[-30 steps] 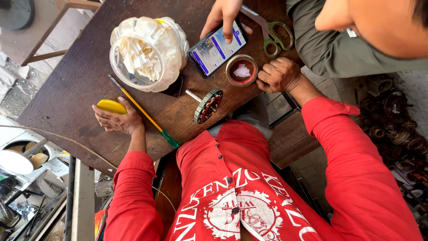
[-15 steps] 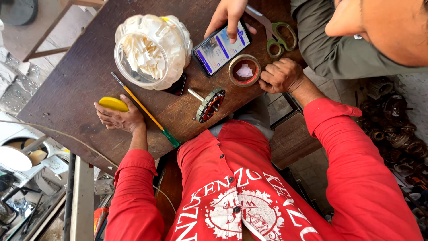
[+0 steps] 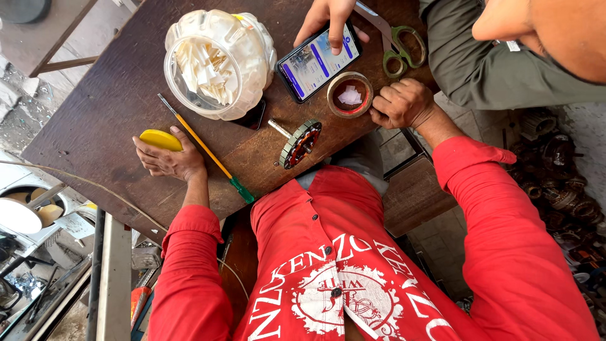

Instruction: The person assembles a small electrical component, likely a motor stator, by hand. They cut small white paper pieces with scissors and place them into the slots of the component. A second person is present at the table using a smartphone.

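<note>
fingers of my left hand (image 3: 167,159) lie loosely spread on the table (image 3: 107,107), tips touching the yellow lid (image 3: 160,139), gripping nothing. my right hand (image 3: 403,104) is curled shut beside the tape roll (image 3: 350,95), knuckles just touching it, as a second ago. since then little has shifted, so i judge a pause. screwdriver (image 3: 205,149) lies just right of my left fingers; the motor part (image 3: 299,143) sits between both hands. another person's hand (image 3: 328,16) taps a phone (image 3: 319,61).
</note>
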